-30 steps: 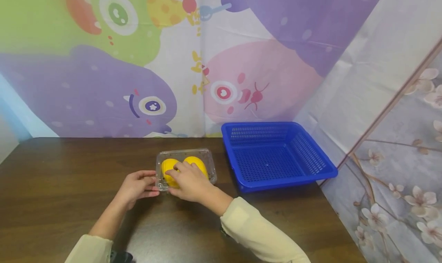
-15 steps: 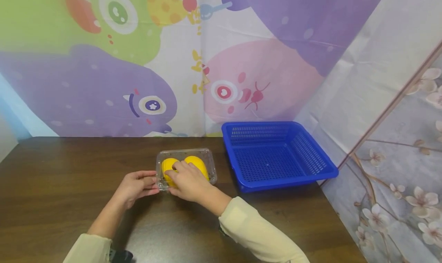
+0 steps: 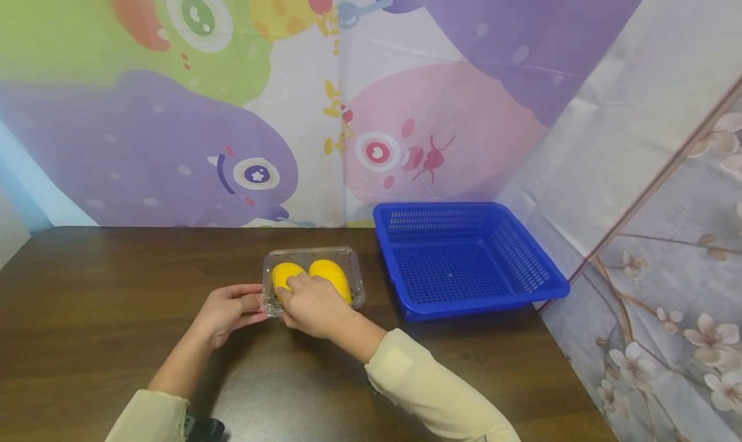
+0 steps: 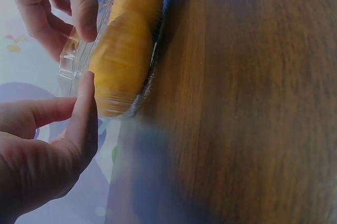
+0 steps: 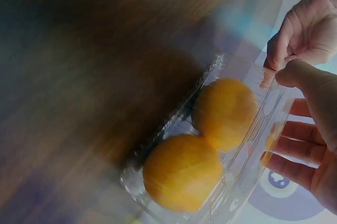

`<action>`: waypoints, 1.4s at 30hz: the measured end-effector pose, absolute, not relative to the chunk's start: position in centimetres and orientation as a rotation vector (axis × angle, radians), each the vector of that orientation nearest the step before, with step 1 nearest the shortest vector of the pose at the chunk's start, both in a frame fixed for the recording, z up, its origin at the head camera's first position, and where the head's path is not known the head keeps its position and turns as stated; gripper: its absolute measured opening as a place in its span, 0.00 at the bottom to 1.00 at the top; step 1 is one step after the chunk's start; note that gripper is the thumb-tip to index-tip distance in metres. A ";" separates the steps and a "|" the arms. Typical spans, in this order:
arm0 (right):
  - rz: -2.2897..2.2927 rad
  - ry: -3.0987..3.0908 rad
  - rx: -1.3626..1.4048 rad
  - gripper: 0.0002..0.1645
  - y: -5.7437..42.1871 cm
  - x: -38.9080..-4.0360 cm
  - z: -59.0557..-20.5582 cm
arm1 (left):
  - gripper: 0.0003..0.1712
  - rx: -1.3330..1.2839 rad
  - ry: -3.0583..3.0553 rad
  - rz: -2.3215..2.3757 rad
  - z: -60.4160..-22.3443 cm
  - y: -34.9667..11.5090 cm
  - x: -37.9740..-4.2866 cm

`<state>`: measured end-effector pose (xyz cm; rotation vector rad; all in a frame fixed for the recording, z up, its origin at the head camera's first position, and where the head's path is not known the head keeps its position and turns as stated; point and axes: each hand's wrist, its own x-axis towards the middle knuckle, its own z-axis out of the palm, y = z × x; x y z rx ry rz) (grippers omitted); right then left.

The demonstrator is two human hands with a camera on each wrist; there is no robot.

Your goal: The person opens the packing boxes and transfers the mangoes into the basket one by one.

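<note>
A clear plastic box stands on the table and holds two yellow fruits, perhaps mangoes. The left fruit and right fruit lie side by side. My left hand touches the box's left end with fairly straight fingers. My right hand reaches over the near left part of the box. In the right wrist view, the right thumb is at a box corner while the other fingers spread along the top. Whether a lid covers the fruits is hard to tell.
A blue perforated plastic basket stands to the right of the box, near the side wall. Behind the brown wooden table hangs a cartoon-printed cloth. A flower-patterned panel borders the right side.
The right fingers have shifted slightly toward the near left, so more of both fruits shows. The left hand keeps its place at the box end. The box stays put.
</note>
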<state>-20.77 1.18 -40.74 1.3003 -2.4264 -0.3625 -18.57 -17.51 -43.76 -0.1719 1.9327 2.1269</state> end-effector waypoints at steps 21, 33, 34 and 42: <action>-0.504 -2.167 1.317 0.20 1.3 -20.4 -41.6 | 0.30 -0.207 1.918 2.129 -43.5 -17.4 -18.6; -0.350 -2.343 1.361 0.23 2.9 -20.4 -40.6 | 0.30 -0.220 1.912 2.107 -43.6 -17.4 -18.4; -0.347 -2.360 1.362 0.24 3.2 -20.4 -40.4 | 0.30 -0.219 1.912 2.105 -43.6 -17.4 -18.4; -0.300 -2.420 1.278 0.23 6.0 -20.9 -40.1 | 0.30 -0.217 1.918 2.088 -43.5 -17.6 -18.4</action>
